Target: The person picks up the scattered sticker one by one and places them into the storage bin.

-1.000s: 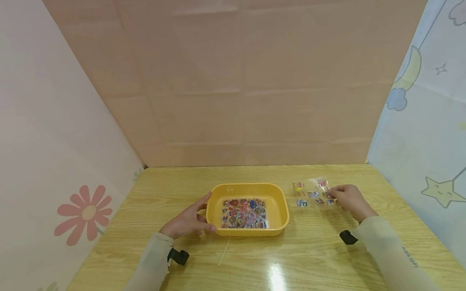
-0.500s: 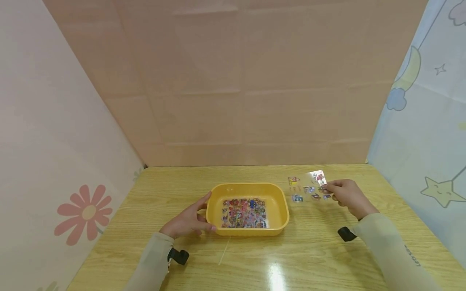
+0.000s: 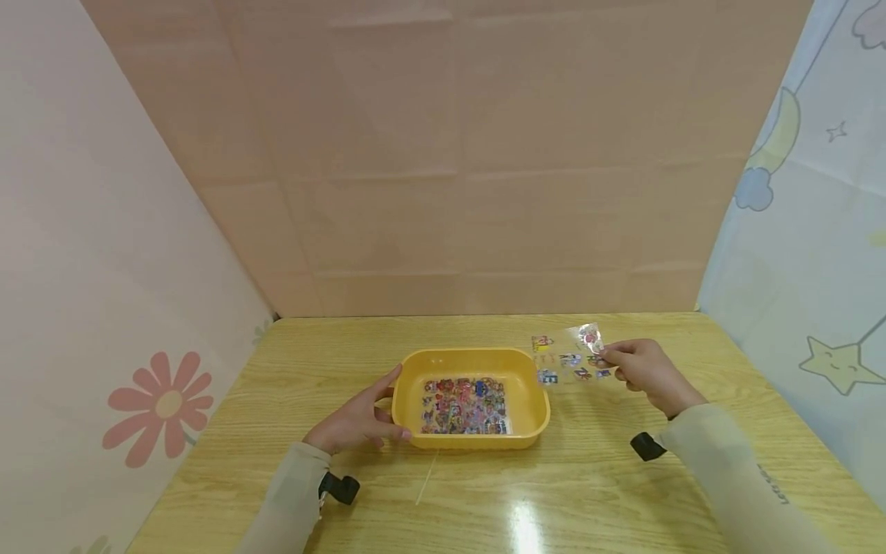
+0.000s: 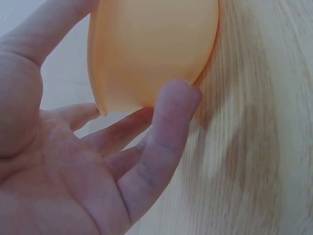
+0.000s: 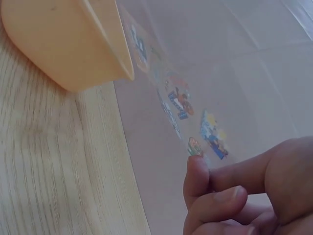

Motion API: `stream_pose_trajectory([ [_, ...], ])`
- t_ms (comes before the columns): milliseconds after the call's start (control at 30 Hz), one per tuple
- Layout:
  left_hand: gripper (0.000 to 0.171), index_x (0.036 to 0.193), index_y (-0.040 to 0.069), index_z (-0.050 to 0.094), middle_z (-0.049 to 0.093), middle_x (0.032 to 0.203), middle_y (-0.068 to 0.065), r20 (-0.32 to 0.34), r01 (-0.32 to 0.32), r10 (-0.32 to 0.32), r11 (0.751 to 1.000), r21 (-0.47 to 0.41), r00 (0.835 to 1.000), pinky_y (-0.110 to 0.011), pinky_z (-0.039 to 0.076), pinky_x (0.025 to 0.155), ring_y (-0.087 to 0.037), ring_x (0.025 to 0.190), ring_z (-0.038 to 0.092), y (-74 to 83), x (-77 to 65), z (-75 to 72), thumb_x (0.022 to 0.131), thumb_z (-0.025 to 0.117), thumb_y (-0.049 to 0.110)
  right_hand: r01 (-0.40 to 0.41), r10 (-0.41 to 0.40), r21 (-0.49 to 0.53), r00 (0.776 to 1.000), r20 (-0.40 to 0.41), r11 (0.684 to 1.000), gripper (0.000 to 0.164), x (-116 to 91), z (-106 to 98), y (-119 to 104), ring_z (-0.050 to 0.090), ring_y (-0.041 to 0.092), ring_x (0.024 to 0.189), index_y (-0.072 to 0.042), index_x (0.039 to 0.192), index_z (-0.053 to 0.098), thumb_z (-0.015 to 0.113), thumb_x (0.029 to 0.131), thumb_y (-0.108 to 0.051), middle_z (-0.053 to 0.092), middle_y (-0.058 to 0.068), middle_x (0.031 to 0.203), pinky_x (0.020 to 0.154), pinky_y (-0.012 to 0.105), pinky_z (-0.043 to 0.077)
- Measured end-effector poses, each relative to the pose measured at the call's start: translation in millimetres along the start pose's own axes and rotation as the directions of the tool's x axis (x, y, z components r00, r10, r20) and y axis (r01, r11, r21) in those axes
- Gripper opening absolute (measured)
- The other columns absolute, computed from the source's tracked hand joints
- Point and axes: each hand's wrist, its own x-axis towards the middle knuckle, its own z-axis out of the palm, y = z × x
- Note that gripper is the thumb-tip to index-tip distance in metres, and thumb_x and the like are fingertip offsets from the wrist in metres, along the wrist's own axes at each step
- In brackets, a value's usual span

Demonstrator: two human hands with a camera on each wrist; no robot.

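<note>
A shallow yellow plastic tray [image 3: 471,442] with rounded corners sits on the wooden table. Inside it lie clear sticker sheets [image 3: 465,406] printed with many small colourful figures. At the tray's left end, my left hand [image 3: 356,419] holds it, thumb at the near corner and fingers along the far side; in the left wrist view the fingertips reach round the tray's end. My right hand [image 3: 647,371] pinches a transparent sticker sheet [image 3: 569,360] by its right edge between thumb and index finger. That sheet is raised, its left edge overlapping the tray's right rim in the head view.
The wooden table [image 3: 588,492] runs back to a plain beige backdrop [image 3: 457,192]. Patterned cloths hang at both sides, a flower [image 3: 168,404] on the left one and a star [image 3: 841,363] on the right. A thin pale strip [image 3: 427,477] lies in front of the tray.
My right hand has lifted the sticker sheet and carried it left, from beside the tray to the tray's right rim. The left hand and tray have stayed put.
</note>
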Motion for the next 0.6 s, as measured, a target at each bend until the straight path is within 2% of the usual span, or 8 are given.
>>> stream_pose_trajectory([
  [600,0.115,0.162,0.033,0.005,0.028,0.159,-0.021,-0.002,0.002,-0.002,1.000,-0.004,1.000,-0.039,0.055,0.064,-0.024,0.095,0.069,-0.1,-0.1,0.2,0.081,0.085,0.022,0.033,-0.033,0.006,0.999,0.024,0.999,0.038,0,25,-15,0.033,0.006,0.051,0.011,0.132,0.056,0.047,0.107,-0.017,0.069,0.001,0.094,0.047,0.023,0.031],
])
